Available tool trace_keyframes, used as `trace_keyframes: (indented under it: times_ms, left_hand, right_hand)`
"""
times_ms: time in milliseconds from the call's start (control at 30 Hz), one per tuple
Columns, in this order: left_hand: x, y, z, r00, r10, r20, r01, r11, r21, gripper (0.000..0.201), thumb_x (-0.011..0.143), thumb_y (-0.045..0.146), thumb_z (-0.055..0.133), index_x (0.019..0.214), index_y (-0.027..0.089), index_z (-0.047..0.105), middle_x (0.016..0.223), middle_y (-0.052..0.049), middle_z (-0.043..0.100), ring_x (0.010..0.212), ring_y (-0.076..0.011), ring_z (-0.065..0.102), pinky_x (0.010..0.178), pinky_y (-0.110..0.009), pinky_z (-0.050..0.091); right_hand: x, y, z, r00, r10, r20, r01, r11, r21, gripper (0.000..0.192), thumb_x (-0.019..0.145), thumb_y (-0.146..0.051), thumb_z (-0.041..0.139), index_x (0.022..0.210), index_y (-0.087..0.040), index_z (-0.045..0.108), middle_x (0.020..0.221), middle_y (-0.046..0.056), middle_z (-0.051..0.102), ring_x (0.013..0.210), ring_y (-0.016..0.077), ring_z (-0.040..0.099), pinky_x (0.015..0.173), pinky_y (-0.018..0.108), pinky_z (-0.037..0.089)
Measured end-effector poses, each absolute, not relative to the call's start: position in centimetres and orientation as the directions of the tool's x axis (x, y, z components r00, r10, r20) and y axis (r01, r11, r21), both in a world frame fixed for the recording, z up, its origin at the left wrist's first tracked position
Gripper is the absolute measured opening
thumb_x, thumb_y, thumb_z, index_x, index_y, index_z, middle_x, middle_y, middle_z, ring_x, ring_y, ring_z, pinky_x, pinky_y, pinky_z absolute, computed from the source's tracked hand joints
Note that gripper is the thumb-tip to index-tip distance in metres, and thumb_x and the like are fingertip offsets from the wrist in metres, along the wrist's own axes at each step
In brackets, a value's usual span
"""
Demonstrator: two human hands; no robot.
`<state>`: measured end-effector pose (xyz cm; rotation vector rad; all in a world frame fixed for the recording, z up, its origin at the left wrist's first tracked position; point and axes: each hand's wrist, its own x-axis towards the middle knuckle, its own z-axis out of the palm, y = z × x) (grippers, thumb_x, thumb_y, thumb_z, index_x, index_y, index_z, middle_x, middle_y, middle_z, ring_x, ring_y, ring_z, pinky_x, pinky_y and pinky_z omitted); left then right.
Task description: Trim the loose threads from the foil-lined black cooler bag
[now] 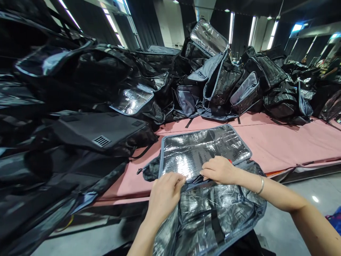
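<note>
Nearest: one insulated bag [210,209] hangs half off the near edge of the pink table [279,142], foil lining up, its foil-lined flap [202,149] thrown open flat on the table behind it. Left hand [165,193] is curled closed, pinching the bag's rim at the hinge line where flap meets body. Right hand [220,170] lies mostly flat with fingers bent, pressing the same seam just beside the left; something thin and dark sits between the two hands, can't tell whether it's a zipper pull or a strap. Bracelet [261,185] on the right wrist.

Judging progress: this bag is open and being worked at the seam, not closed or set aside yet. Further back, a big pile of black bags [87,89] on the left and another heap [218,81] across the table, many with flaps open; can't tell done from pending.
</note>
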<state>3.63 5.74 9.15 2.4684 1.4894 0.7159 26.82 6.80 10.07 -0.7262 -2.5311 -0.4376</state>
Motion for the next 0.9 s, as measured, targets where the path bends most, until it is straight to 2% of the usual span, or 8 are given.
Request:
trace_keyframes:
  times_ms: [133,433,733,833,900]
  left_hand:
    - [3.5,5.7,9.2,0.396,0.866,0.305,0.781,-0.492,0.384,0.026,0.088,0.035,0.037,0.075,0.022,0.055,0.073,-0.003,0.060,0.071,-0.0206,0.053,0.063,-0.032,0.033]
    - [3.6,5.7,9.0,0.396,0.858,0.329,0.771,-0.504,0.388,0.026,0.088,0.036,0.037,0.075,0.022,0.055,0.074,-0.003,0.061,0.073,-0.0204,0.054,0.063,-0.032,0.033]
    - [3.6,5.7,8.9,0.387,0.848,0.363,0.759,-0.516,0.396,0.024,0.088,0.033,0.039,0.075,0.022,0.056,0.076,-0.003,0.063,0.074,-0.0205,0.054,0.065,-0.032,0.033]
    - [3.4,5.6,8.7,0.387,0.839,0.382,0.751,-0.527,0.397,0.023,0.088,0.034,0.041,0.076,0.022,0.056,0.076,-0.002,0.063,0.074,-0.0201,0.054,0.065,-0.032,0.033]
    - [3.2,5.6,8.5,0.385,0.829,0.405,0.739,-0.540,0.403,0.023,0.087,0.035,0.042,0.075,0.022,0.056,0.075,-0.002,0.062,0.074,-0.0198,0.054,0.064,-0.031,0.033]
  right_hand:
    - [26.3,7.0,9.9,-0.780,0.367,0.507,0.547,0.793,0.267,0.022,0.094,-0.016,0.038,0.083,-0.021,0.057,0.085,0.000,0.062,0.066,0.0111,0.044,0.058,0.030,0.022]
    - [25.9,7.0,10.1,-0.787,0.323,0.525,0.527,0.794,0.302,0.022,0.092,-0.013,0.041,0.075,-0.020,0.055,0.081,0.000,0.060,0.064,0.0118,0.040,0.057,0.030,0.021]
    - [26.8,6.8,9.7,-0.757,0.303,0.579,0.540,0.790,0.292,0.016,0.091,-0.017,0.045,0.080,-0.019,0.057,0.084,0.000,0.063,0.064,0.0112,0.044,0.056,0.028,0.022]
    - [27.1,6.5,9.8,-0.731,0.333,0.595,0.554,0.799,0.235,0.015,0.091,-0.019,0.046,0.081,-0.020,0.057,0.082,0.000,0.064,0.063,0.0119,0.046,0.055,0.028,0.024]
    - [27.9,6.4,9.8,-0.669,0.408,0.621,0.582,0.807,0.096,0.012,0.091,-0.024,0.047,0.085,-0.019,0.057,0.082,0.001,0.063,0.069,0.0133,0.050,0.058,0.027,0.030]
